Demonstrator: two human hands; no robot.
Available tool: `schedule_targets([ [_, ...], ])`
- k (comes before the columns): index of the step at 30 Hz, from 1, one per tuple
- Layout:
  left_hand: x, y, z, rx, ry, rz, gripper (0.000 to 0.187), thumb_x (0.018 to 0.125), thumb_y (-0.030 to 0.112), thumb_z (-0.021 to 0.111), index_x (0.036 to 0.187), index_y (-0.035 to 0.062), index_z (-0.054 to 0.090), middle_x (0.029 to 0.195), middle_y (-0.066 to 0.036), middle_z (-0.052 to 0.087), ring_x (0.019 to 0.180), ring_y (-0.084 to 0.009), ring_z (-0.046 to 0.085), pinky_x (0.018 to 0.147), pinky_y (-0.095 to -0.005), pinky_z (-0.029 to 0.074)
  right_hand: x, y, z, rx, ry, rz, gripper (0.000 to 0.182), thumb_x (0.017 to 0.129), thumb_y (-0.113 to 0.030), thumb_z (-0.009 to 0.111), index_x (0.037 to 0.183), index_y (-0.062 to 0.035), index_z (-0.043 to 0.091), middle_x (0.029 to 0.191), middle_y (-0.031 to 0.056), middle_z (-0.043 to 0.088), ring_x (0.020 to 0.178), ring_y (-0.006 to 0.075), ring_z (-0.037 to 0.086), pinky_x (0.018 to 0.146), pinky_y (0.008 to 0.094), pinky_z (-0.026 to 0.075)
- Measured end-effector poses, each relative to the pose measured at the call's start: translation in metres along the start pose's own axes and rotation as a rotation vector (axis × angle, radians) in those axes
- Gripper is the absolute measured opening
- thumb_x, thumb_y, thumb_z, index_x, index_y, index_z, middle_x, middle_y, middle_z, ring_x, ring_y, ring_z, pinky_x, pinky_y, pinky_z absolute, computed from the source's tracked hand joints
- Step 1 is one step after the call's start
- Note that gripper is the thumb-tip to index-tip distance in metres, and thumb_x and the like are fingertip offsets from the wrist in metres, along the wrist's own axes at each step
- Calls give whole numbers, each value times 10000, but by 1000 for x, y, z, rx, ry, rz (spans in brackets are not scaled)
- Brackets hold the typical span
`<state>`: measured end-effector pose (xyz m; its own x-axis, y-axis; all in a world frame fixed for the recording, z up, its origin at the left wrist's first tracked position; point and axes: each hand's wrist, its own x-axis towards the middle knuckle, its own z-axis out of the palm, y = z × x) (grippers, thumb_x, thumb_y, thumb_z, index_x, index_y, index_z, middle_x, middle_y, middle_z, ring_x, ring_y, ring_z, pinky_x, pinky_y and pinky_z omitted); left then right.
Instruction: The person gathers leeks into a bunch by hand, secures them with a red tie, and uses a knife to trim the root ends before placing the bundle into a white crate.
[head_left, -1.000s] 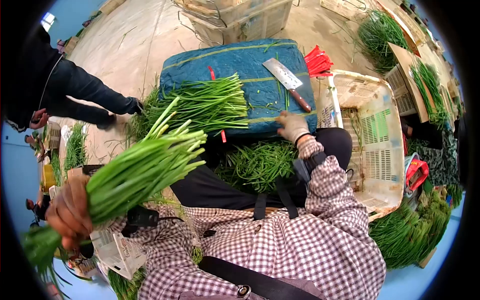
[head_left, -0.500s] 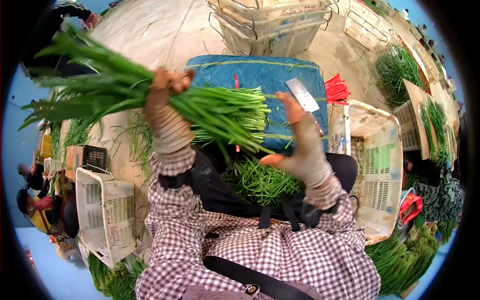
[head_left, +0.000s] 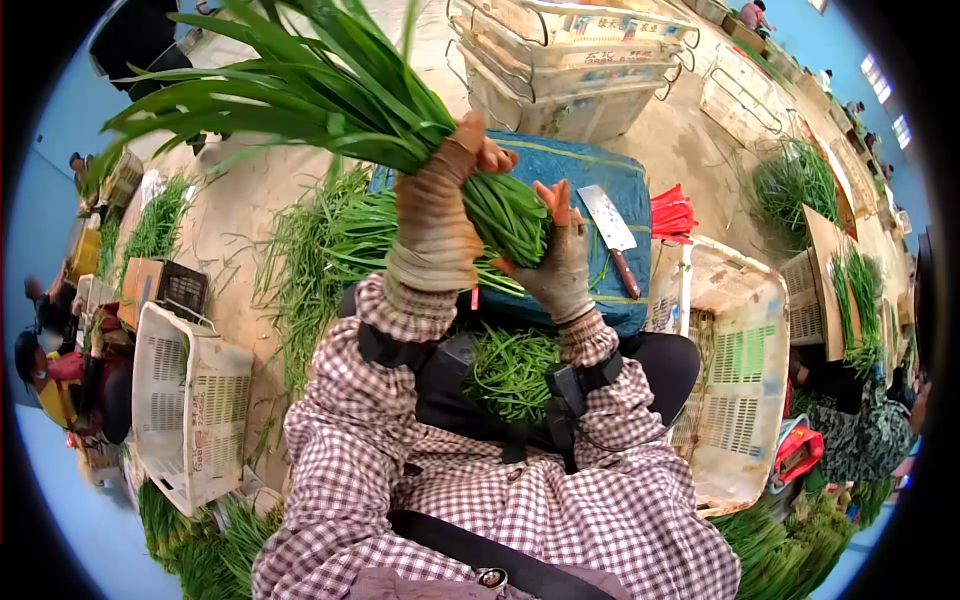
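Note:
My left hand (head_left: 440, 220), in a worn fingerless covering, is closed around a bunch of flat-leaved garlic chives (head_left: 390, 115). The leaves fan out to the upper left, and the stem ends point down to the right. My right hand (head_left: 560, 265) has its fingers stretched out, with the palm against those stem ends. Beneath the hands more chives (head_left: 355, 230) lie on a blue-wrapped block (head_left: 625, 315). A cleaver (head_left: 608, 218) with a brown handle rests on the block, right of my right hand. Loose green pieces (head_left: 508, 375) are heaped in my lap.
Red strips (head_left: 672, 213) lie at the block's right edge. A white crate (head_left: 740, 440) stands to the right and another crate (head_left: 195, 420) to the left. Stacked crates (head_left: 570, 85) stand beyond the block. Loose greens (head_left: 310, 260) cover the floor at left. Other people sit farther off.
My left hand has carried the chives to the right and tilted them more upright. My right hand has moved left and now touches the stem ends. The view has shifted slightly.

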<state>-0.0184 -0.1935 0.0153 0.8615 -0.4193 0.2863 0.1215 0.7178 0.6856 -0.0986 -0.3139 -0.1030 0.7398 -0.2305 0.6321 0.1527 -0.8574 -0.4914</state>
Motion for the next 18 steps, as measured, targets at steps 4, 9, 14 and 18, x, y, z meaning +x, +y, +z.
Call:
schedule_targets([
  [4,2,20,-2,-108,63,-149,237,878,237,602,690,109,533,634,11,515,673,-133,551,796,-365,486,8,12,-1,206,-106,-71,1124,611,-166,803,1443,-66,53,1118,156,586,898,300,605,771,384,474],
  [9,13,19,-27,-222,157,-172,241,870,234,610,683,117,513,618,22,509,651,-135,550,803,-377,490,14,5,5,300,-261,-10,1059,635,-146,775,1448,-163,97,1041,170,611,834,337,623,703,376,508],
  [14,23,4,-73,-346,310,-256,250,864,216,614,665,114,503,593,21,523,592,-150,535,798,-407,494,12,4,19,544,-552,168,911,663,-185,773,1418,-169,262,1071,119,622,843,251,631,743,357,510],
  [18,27,-5,-115,-372,500,-239,256,873,199,606,663,107,492,587,-12,525,583,-175,513,691,-417,476,28,4,22,635,-961,520,623,685,-126,743,1230,-34,455,817,56,635,634,114,585,556,261,476],
])
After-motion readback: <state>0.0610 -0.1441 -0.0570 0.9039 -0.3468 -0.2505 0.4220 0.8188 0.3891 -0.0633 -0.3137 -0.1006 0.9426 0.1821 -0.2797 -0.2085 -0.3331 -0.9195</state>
